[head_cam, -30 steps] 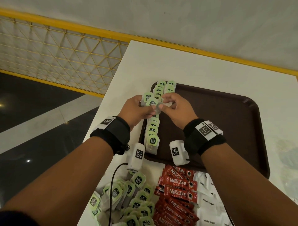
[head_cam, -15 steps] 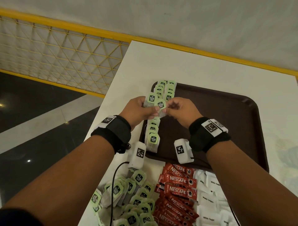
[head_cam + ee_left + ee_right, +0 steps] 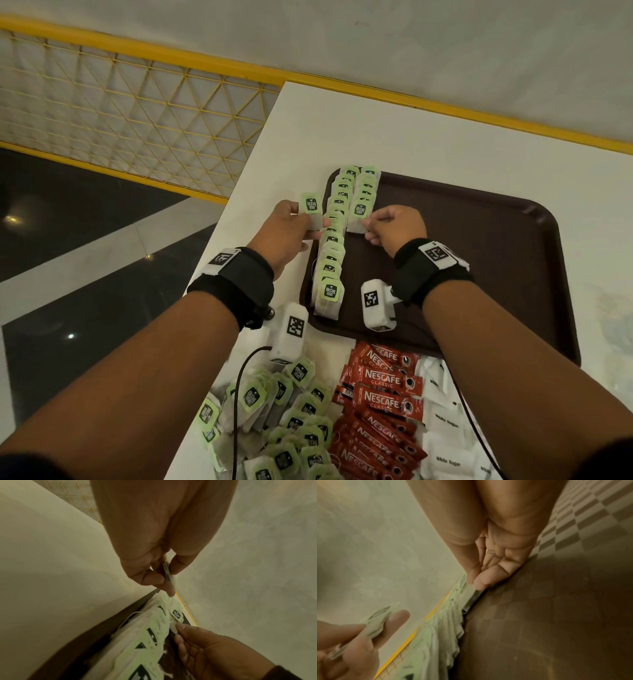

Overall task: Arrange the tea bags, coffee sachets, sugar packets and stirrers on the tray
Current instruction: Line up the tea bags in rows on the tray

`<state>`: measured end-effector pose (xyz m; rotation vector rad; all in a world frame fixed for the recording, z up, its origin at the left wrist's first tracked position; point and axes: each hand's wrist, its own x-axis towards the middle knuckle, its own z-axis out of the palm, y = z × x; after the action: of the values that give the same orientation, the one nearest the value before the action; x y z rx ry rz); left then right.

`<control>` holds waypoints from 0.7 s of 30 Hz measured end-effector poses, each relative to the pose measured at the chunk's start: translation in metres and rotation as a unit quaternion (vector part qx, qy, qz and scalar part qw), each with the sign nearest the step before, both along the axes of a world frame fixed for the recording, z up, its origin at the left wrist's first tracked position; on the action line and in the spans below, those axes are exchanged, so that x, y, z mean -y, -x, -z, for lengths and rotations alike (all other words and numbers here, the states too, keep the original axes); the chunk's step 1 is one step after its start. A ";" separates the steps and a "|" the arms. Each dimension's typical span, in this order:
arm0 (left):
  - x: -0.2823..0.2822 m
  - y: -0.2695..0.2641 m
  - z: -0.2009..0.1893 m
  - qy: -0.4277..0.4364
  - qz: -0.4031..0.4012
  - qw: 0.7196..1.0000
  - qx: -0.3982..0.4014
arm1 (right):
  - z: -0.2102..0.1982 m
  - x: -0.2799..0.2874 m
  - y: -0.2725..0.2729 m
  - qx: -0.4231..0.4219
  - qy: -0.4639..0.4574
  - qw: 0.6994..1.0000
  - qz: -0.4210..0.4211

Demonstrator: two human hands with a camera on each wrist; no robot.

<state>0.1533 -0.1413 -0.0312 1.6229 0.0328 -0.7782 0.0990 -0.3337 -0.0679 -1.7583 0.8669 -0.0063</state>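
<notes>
A dark brown tray [image 3: 479,260] lies on the white table. Two overlapping rows of green-tagged tea bags [image 3: 330,260] run along its left side. My left hand [image 3: 291,233] pinches a small stack of tea bags [image 3: 311,209] just left of the tray's edge; the left wrist view shows that stack [image 3: 167,573] between thumb and fingers. My right hand [image 3: 394,228] pinches one tea bag [image 3: 358,214] at the near end of the shorter right row. In the right wrist view the fingertips [image 3: 479,582] touch that row's bags [image 3: 447,622].
Loose tea bags [image 3: 291,421], red Nescafe sachets [image 3: 380,397] and white sugar packets [image 3: 445,425] lie piled on the table in front of the tray. A black cable [image 3: 239,394] runs across the tea bag pile. The table's left edge drops to a dark floor.
My hands were together over the left row; they have separated. The left hand drew its stack to the left, and the right hand carried one bag to the right row.
</notes>
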 end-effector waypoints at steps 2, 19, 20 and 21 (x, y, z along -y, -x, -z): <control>-0.001 0.003 0.001 0.003 0.003 1.000 0.013 | 0.001 0.000 -0.002 -0.001 0.012 1.000 0.006; 0.006 0.016 0.001 0.025 0.039 0.997 0.065 | -0.039 -0.034 0.022 0.073 -0.026 0.992 -0.096; 0.006 0.016 -0.001 0.018 0.042 0.996 0.071 | -0.037 -0.032 0.022 0.069 -0.033 0.994 -0.083; 0.005 0.017 -0.001 0.005 0.047 0.996 0.080 | -0.034 -0.030 0.023 0.063 -0.037 0.995 -0.067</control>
<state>0.1368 -0.1461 -0.0297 1.6822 -0.1632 -0.7159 0.0764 -0.3041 -0.0334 -1.7242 0.6499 0.0033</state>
